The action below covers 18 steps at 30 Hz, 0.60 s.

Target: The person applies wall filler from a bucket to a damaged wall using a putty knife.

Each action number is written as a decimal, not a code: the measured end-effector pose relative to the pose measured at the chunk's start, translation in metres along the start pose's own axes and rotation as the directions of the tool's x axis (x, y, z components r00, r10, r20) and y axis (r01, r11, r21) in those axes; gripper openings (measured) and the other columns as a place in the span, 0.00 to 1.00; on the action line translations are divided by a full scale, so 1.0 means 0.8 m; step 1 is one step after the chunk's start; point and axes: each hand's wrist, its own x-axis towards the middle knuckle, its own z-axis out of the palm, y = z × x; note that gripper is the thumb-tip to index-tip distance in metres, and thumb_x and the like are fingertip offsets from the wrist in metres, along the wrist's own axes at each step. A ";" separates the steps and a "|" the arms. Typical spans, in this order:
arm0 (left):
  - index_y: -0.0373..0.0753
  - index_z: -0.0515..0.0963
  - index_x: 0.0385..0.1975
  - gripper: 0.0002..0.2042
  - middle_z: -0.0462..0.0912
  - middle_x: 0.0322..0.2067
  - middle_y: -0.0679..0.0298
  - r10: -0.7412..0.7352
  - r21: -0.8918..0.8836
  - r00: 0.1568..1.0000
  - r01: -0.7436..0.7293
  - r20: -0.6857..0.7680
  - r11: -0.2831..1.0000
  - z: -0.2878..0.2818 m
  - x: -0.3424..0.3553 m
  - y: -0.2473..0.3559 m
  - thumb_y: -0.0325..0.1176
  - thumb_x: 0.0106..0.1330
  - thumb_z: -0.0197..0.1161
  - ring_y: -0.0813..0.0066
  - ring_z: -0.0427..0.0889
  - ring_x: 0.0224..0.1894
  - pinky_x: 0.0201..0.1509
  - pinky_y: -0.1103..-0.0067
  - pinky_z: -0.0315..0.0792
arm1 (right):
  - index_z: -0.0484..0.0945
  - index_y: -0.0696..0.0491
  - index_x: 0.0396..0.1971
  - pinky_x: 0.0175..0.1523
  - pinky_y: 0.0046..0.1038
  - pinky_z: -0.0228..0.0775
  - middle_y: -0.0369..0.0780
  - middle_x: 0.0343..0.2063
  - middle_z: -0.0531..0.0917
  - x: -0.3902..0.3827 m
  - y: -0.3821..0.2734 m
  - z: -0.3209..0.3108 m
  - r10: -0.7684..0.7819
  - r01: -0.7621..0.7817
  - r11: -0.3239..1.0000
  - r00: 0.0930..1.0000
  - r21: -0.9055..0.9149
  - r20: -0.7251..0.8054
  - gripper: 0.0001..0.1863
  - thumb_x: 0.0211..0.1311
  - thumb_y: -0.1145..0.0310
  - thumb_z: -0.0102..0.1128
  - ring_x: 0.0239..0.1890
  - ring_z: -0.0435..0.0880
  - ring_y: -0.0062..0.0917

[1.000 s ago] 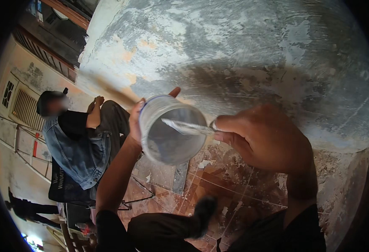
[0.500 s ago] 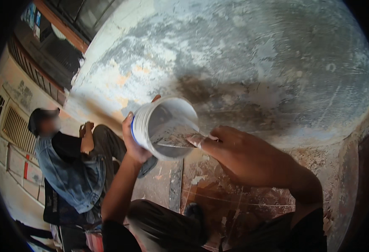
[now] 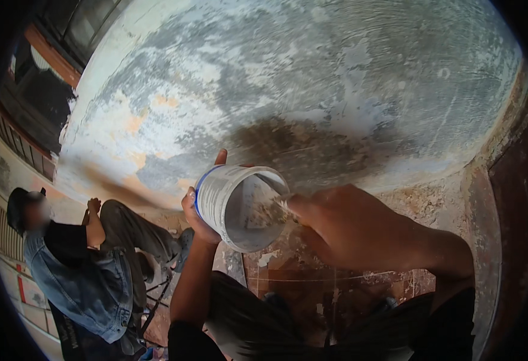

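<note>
A white plastic tub (image 3: 219, 207) with a blue rim at its base lies tilted in my left hand (image 3: 202, 222), whose fingers wrap round its side and bottom. The mouth of the tub faces right, toward my right hand (image 3: 348, 231). That hand grips a pale, putty-smeared scraper (image 3: 258, 204), whose blade reaches inside the tub, with part of it hidden by the rim and my fingers. Ahead of both hands is a mottled grey and white wall (image 3: 312, 72) with patches of peach and a dark shadow.
At the left, a person (image 3: 71, 271) in a black cap and denim vest sits on a dark chair (image 3: 65, 331), knees bent. A railing (image 3: 17, 138) stands behind. Below are stained floor tiles (image 3: 360, 289); at right, a worn brown edge (image 3: 510, 198).
The tub has moved down and been tilted further onto its side. The scraper has gone deeper into it, with my right hand moving lower. The view has shifted, bringing more wall into sight.
</note>
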 end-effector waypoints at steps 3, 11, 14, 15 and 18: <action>0.41 0.47 0.73 0.51 0.65 0.61 0.37 0.048 0.033 0.999 -0.048 0.015 0.998 -0.002 -0.012 0.014 0.68 0.55 0.50 0.44 0.67 0.64 0.67 0.55 0.61 | 0.73 0.63 0.30 0.31 0.41 0.75 0.49 0.16 0.78 0.017 -0.008 0.011 0.025 -0.019 0.995 0.997 0.094 -0.069 0.09 0.54 0.73 0.58 0.22 0.82 0.44; 0.39 0.47 0.73 0.48 0.69 0.60 0.44 0.098 0.041 0.991 -0.094 -0.094 0.995 0.011 -0.039 0.029 0.66 0.58 0.46 0.53 0.71 0.63 0.67 0.62 0.64 | 0.75 0.63 0.25 0.29 0.41 0.75 0.49 0.16 0.80 0.041 -0.026 0.042 -0.064 0.051 0.997 0.970 -0.060 -0.236 0.09 0.54 0.72 0.60 0.20 0.83 0.43; 0.39 0.46 0.74 0.47 0.71 0.61 0.51 0.079 -0.136 0.997 -0.078 0.002 0.988 0.002 -0.043 0.029 0.65 0.60 0.45 0.59 0.72 0.61 0.67 0.65 0.65 | 0.76 0.62 0.24 0.29 0.40 0.76 0.49 0.16 0.80 0.039 -0.029 0.042 -0.081 0.071 0.996 0.972 -0.053 -0.222 0.08 0.52 0.72 0.61 0.20 0.83 0.42; 0.37 0.46 0.73 0.45 0.73 0.58 0.51 0.080 -0.112 0.995 -0.085 -0.051 0.990 0.011 -0.043 0.028 0.63 0.62 0.44 0.60 0.75 0.58 0.64 0.66 0.68 | 0.76 0.62 0.23 0.29 0.40 0.76 0.48 0.16 0.80 0.039 -0.028 0.042 -0.088 0.077 0.995 0.973 -0.060 -0.214 0.08 0.52 0.72 0.61 0.20 0.83 0.41; 0.35 0.46 0.73 0.44 0.75 0.56 0.50 0.076 -0.116 0.992 -0.087 -0.099 0.989 0.013 -0.041 0.027 0.61 0.64 0.43 0.61 0.77 0.55 0.62 0.67 0.72 | 0.76 0.61 0.22 0.27 0.38 0.75 0.47 0.16 0.80 0.037 -0.027 0.041 -0.118 0.099 0.989 0.976 -0.107 -0.185 0.07 0.51 0.72 0.62 0.19 0.83 0.39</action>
